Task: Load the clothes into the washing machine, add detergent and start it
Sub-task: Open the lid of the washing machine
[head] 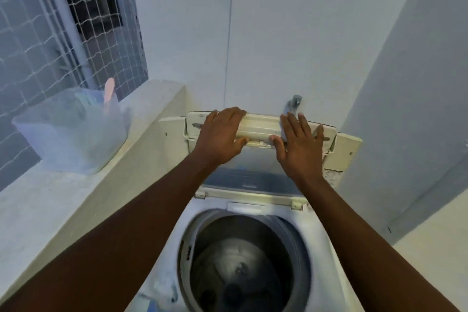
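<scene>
**Lid up, both hands on it**

Both arms stretched straight out over the washer. Left hand flat on the top edge of the folded lid, fingers draped over the far side, thumb tucked under the near edge. Right hand just beside it, palm down on the same lid, fingers spread and released, not clenched around anything. So more pressing than gripping on the right; a loose hold on the left.

Lid folded in two and standing upright at the back of the machine, cream plastic, a bit yellowed, tinted window panel below the hands. Drum wide open underneath, grey inside, somewhat blurry. No clothes visible in it.

Grey tap on the wall right behind the lid. Clear tub on the ledge to the left, something pink sticking out of it.
</scene>
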